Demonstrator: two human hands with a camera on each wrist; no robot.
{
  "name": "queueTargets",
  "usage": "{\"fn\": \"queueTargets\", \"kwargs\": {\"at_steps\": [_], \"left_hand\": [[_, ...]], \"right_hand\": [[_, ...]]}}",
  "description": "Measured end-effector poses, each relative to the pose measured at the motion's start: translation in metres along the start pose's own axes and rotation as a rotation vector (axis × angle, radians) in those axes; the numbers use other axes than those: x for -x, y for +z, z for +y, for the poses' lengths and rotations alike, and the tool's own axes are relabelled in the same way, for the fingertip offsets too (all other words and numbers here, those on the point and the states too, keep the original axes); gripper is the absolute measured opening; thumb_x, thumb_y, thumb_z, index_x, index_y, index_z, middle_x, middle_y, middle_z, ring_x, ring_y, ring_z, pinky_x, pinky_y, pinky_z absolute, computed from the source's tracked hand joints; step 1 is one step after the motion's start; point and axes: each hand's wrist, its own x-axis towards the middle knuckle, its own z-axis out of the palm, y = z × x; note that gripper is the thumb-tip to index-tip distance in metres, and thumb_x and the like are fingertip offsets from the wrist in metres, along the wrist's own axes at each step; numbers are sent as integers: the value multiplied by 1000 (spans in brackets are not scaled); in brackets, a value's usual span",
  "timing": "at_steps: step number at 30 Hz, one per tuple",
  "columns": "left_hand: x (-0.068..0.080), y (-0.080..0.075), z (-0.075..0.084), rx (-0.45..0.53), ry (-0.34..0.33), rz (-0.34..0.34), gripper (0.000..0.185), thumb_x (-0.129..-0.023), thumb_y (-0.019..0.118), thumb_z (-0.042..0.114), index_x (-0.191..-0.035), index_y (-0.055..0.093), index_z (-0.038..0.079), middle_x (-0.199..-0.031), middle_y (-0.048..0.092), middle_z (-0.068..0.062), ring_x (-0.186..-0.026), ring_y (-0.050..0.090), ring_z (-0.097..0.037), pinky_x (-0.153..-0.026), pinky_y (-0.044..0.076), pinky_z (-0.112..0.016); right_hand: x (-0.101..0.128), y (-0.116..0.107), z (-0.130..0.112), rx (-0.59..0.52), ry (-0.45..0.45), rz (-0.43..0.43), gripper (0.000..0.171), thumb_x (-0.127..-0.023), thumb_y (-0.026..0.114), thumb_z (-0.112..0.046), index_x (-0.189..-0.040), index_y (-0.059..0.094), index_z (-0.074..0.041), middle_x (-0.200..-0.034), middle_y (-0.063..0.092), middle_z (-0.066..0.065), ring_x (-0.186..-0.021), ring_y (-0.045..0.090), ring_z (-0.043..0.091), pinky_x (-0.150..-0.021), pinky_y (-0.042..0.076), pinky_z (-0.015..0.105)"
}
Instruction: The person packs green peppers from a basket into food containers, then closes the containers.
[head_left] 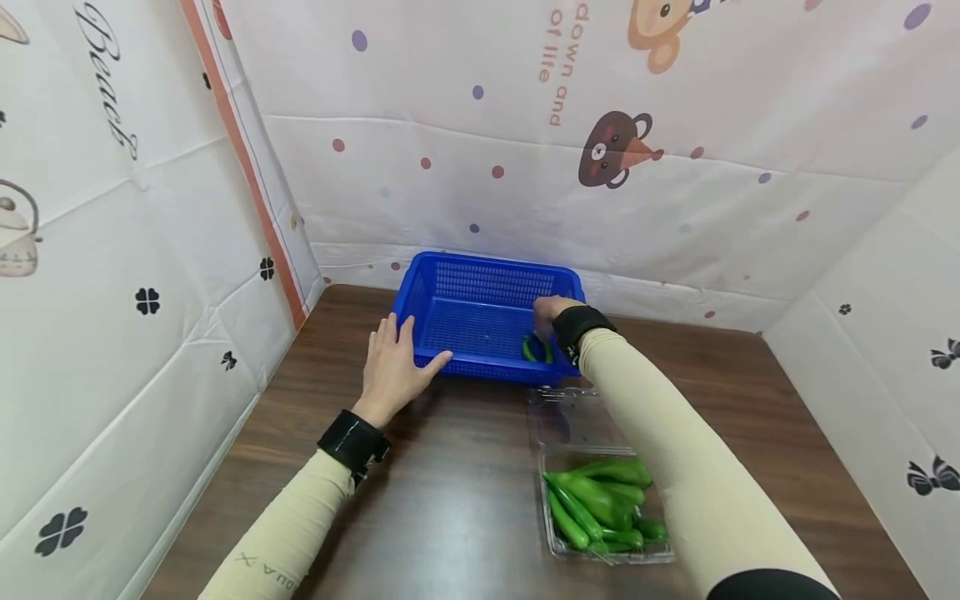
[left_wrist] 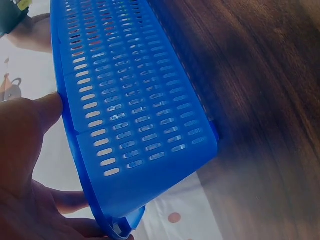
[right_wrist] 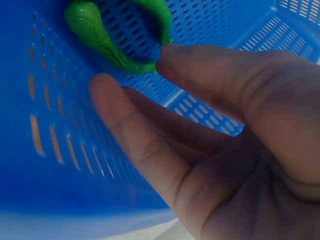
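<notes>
— How is the basket (head_left: pixel 480 312) being held?

— It is being steadied on the table (head_left: pixel 450 500) by the left hand (head_left: pixel 392 367), fingers straight against its near-left wall.

— And the right hand (head_left: pixel 553 310)?

— It is being held loosely open inside the basket, nothing gripped; a green pepper (right_wrist: pixel 107 40) is lying just beyond its fingertips (right_wrist: pixel 167 55). More peppers (head_left: pixel 600 500) are lying in a clear box (head_left: pixel 558 546) nearby.

Curved green pepper (head_left: pixel 537 348) lying in blue basket (head_left: pixel 480 287), near-right corner; possibly two.

I see a glossy blue plastic basket (head_left: pixel 480 287), perforated, on a smooth dark wood table (head_left: pixel 450 500); clear plastic tray (head_left: pixel 570 417) nearby.
</notes>
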Motion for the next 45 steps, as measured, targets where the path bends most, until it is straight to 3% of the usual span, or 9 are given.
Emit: {"fn": "queueTargets", "kwargs": {"at_steps": [7, 13, 20, 24, 31, 34, 38, 45], "left_hand": [[1, -3, 5, -5, 28, 33, 95, -92, 67, 63, -152, 41, -6, -159, 30, -35, -150, 25, -50, -122, 16, -63], [1, -4, 6, -15, 29, 31, 95, -92, 66, 63, -152, 42, -5, -160, 29, -35, -150, 25, -50, -122, 16, -63], [2, -4, 4, -25, 27, 36, 94, -92, 66, 64, -151, 43, -6, -159, 31, -34, -150, 26, -49, -122, 17, -63], [3, -4, 4, -27, 29, 37, 94, -91, 67, 64, -150, 44, -6, -159, 31, -34, -149, 27, -49, -122, 17, -63], [4, -3, 4, -31, 10, 16, 95, -92, 65, 65, -151, 43, -6, -160, 30, -34, -150, 25, -48, -123, 16, -62], [3, -1, 5, -23, 5, 14, 95, -92, 64, 65, -151, 43, -5, -160, 29, -33, -151, 24, -47, -123, 15, -61], [3, -1, 5, -23, 3, 21, 93, -93, 65, 64, -151, 44, -5, -160, 30, -34, -151, 25, -47, -123, 16, -61], [4, -1, 2, -27, 5, 16, 94, -92, 65, 64, -150, 44, -6, -160, 29, -33, -151, 26, -48, -123, 16, -62]], "right_hand": [[12, 1, 0, 9, -68, -18, 34, -93, 54, 4, -67, 42, -14, -69, 36, 1, -55, 23, 13, -49, 24, 26], [33, -1, -4, -30, -135, -65, 44, -86, 57, 7, -54, 39, -17, -56, 33, -5, -51, 25, 11, -47, 24, 24], [39, 1, -7, -133, -75, -88, 31, -91, 64, -1, -68, 49, -14, -73, 53, 2, -61, 53, 15, -52, 47, 24], [38, 2, -7, -106, -64, -93, 29, -93, 64, -1, -71, 48, -13, -77, 52, 3, -63, 51, 15, -53, 45, 24], [27, 6, -5, -34, -87, -82, 40, -95, 61, -1, -64, 41, -16, -63, 42, -1, -53, 38, 13, -49, 34, 25], [19, 6, -3, 36, -94, -30, 36, -94, 67, -6, -64, 49, -15, -63, 49, -1, -55, 44, 14, -51, 37, 26], [10, 6, -4, 40, -75, 18, 18, -93, 75, -16, -81, 64, -9, -76, 65, 4, -65, 59, 18, -56, 48, 30], [3, 10, -9, -4, -66, 56, 25, -92, 81, -27, -94, 68, -5, -86, 71, 8, -73, 66, 20, -62, 55, 33]]}}
